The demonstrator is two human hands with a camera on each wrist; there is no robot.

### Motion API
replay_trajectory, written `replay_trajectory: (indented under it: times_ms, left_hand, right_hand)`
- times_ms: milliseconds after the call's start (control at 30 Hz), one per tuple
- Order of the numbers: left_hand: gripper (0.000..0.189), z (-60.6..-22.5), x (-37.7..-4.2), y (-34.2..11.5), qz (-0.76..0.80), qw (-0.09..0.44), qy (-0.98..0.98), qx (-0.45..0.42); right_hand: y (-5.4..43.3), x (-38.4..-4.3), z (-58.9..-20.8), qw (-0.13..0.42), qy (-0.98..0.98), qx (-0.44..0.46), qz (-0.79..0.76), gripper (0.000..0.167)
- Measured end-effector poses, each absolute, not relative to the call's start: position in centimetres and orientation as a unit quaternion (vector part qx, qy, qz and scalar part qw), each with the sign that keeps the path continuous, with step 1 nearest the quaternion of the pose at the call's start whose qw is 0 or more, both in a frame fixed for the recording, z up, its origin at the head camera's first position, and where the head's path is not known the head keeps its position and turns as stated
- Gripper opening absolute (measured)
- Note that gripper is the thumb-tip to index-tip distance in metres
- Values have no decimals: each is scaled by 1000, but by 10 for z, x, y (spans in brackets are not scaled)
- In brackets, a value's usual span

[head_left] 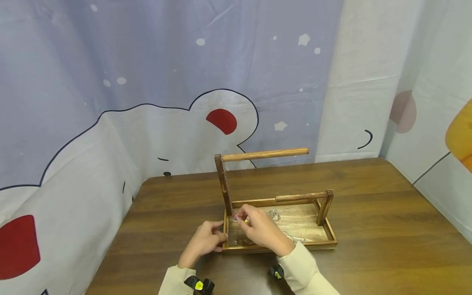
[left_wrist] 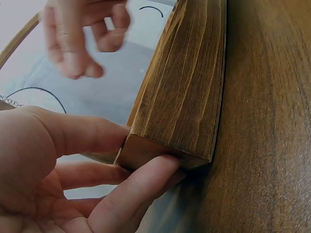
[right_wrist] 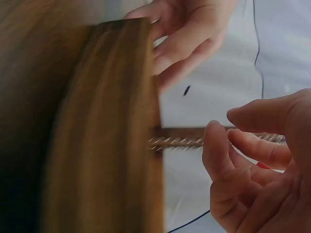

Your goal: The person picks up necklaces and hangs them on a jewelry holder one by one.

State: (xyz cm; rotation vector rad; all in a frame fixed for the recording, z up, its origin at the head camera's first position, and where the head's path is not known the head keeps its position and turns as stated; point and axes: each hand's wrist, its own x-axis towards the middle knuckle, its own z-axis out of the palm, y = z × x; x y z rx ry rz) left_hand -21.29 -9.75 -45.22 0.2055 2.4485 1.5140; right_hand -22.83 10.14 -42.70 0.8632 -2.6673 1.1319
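Note:
A wooden tray (head_left: 280,247) with two upright posts stands on the table. At its left end my left hand (head_left: 206,237) rests fingertips and thumb against the end wall (left_wrist: 155,153), with the fingers fairly straight. Over the tray's left part, beside the taller post (head_left: 223,184), hovers my right hand (head_left: 259,229). Its thumb and finger stand apart in the right wrist view, with nothing visible between them. Small pink and yellow pieces (head_left: 237,218) show by those fingertips in the head view. A silvery chain (right_wrist: 177,142) runs along the taller post.
From the taller post a wooden bar (head_left: 265,155) reaches right, and a lower bar (head_left: 300,197) joins the shorter post (head_left: 324,209). Silvery jewellery (head_left: 274,214) lies in the tray. A printed curtain (head_left: 166,82) hangs behind the brown table (head_left: 368,229).

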Motion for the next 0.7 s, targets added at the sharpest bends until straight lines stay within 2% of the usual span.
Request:
replay_trajectory:
  times_ms: [200, 467, 600, 700]
  left_hand:
    - [55, -453, -213, -97, 524, 123, 840, 68]
    - [54, -454, -214, -96, 514, 123, 847, 63]
    - [55, -455, -214, -96, 512, 123, 847, 66]
    - [55, -455, -214, -97, 514, 122, 846, 71]
  right_hand:
    - [116, -231, -445, 33, -898, 261, 354, 21]
    - [125, -234, -462, 9, -909, 253, 331, 50]
    - [124, -234, -466, -3, -908, 261, 326, 53]
    - [124, -234, -468, -4, -913, 261, 314, 48]
